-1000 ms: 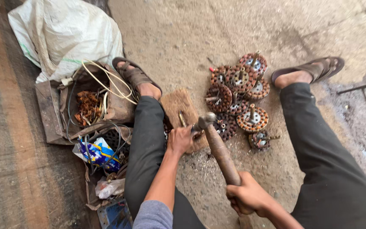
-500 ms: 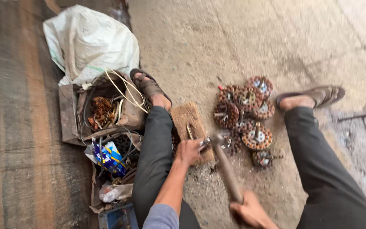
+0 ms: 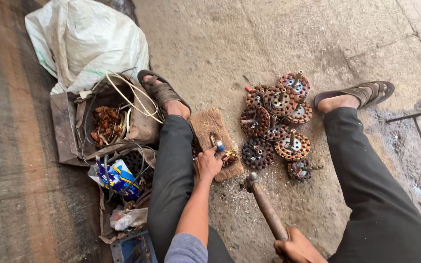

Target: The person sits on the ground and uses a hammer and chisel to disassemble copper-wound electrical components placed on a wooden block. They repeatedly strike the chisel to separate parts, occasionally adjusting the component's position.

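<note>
My left hand (image 3: 207, 163) grips a small blue-handled tool (image 3: 217, 144), holding it against a wooden block (image 3: 210, 124) on the concrete floor, beside a small clump of copper wire (image 3: 229, 158). My right hand (image 3: 298, 247), at the bottom edge, is closed around the rusty handle of a hammer (image 3: 265, 205); its head hovers just right of the block's near end. A pile of round, copper-wound motor stators (image 3: 276, 119) lies between my legs, to the right of the block.
A white sack (image 3: 88, 41) lies at the upper left. Beside my left leg an open box (image 3: 71, 129) holds copper scrap (image 3: 105, 124) and loose wires. A blue packet (image 3: 118, 178) and litter lie below it. My sandalled feet (image 3: 164, 92) (image 3: 361, 93) flank the pile.
The hammer head has drawn back from the block toward me and lower right. My left hand stays on the block with the small tool. The camera view has shifted.
</note>
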